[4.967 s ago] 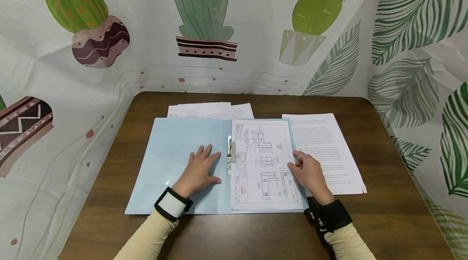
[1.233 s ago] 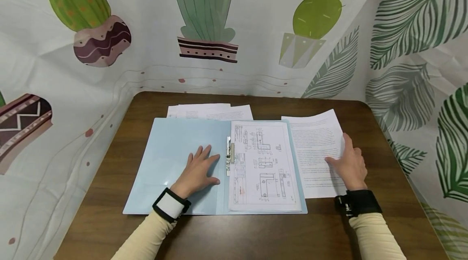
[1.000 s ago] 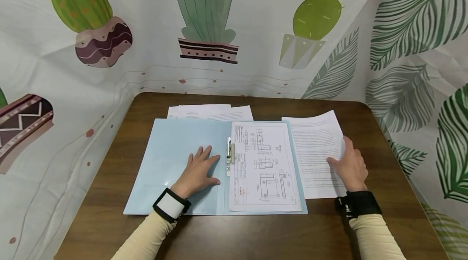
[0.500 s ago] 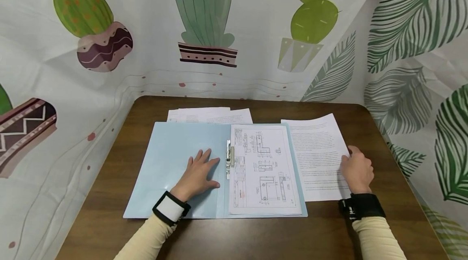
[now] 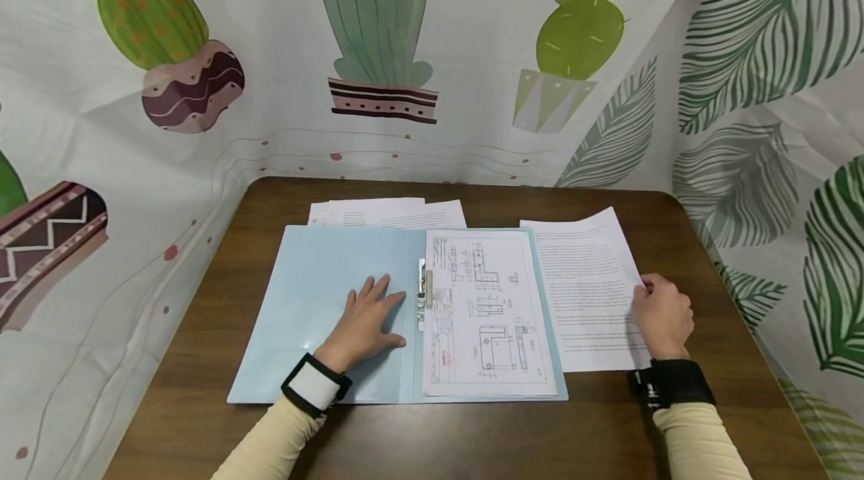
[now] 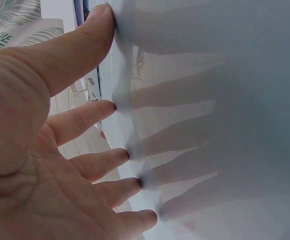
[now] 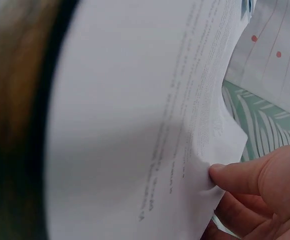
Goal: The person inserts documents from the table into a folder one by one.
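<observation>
near to far: cream sleeves (image 5: 702, 444) enter at the near side of a brown wood-grain table (image 5: 445, 439), one strap per wrist. left hand (image 5: 364, 324): fingers spread, resting on the l. cover of a light-blue clip folder (image 5: 331, 262), grasping nothing. right hand (image 5: 663, 317): pinching the r. edge of the printed text sheet (image 5: 587, 285), thumb on the printed face, other fingers behind (cf. r. wrist view, where the paper bends nr the thumb). key relation, as judged, for any next move: sheet lies l. of this pinch, just beside the folder's r. edge; long axis approx. near–far, far end leaning slightly l.; r. hand is nearer, the l. being across the folder. on the folder's r. half: a technical drawing (image 5: 499, 315), w/ a metal clip (image 5: 425, 289) at its l. edge. beyond the folder: other printed papers (image 5: 394, 211), then a cactus-print backdrop (image 5: 486, 7). hidden or unclear: sheet's l. margin at the folder edge (how far under, can't tell); no. of sheets in the pinch; fingertips behind the paper; near portions of the far papers, cut off by the folder; text too small to read.
</observation>
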{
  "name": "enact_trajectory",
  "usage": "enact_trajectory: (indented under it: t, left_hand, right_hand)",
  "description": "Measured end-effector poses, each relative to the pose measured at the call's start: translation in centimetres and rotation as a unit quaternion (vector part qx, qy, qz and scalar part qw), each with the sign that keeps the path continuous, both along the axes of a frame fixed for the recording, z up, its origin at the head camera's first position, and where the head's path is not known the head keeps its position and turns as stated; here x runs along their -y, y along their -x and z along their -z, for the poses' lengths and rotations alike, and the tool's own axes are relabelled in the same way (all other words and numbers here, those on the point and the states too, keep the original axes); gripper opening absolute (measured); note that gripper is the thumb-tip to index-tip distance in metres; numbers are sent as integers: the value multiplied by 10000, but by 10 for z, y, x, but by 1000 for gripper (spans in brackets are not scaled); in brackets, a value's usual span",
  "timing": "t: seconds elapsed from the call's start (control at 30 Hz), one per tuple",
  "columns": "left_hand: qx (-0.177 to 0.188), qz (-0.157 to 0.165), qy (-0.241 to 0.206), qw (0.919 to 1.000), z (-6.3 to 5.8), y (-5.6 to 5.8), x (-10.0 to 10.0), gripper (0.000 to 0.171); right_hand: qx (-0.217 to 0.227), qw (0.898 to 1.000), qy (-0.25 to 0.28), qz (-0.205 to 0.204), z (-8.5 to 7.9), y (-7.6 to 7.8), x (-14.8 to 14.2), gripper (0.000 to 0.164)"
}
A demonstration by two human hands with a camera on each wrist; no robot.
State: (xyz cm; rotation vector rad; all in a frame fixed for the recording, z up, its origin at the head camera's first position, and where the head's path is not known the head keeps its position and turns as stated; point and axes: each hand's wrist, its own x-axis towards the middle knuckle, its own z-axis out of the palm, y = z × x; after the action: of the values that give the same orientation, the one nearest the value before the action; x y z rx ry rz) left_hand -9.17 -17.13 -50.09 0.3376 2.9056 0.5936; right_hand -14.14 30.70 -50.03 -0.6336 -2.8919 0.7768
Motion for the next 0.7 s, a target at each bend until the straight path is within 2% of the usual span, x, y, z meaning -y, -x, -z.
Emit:
enact_trajectory:
  t: [0.4, 0.7]
  left_hand:
    - [16, 19, 45, 10000, 0, 1, 1, 82]
    - [49, 32, 51, 10000, -1, 1, 0, 82]
  right_hand:
    - [-361, 9991, 138, -145, -12, 0, -1, 35]
    - [-966, 9949, 150, -248, -32, -4, -15, 32]
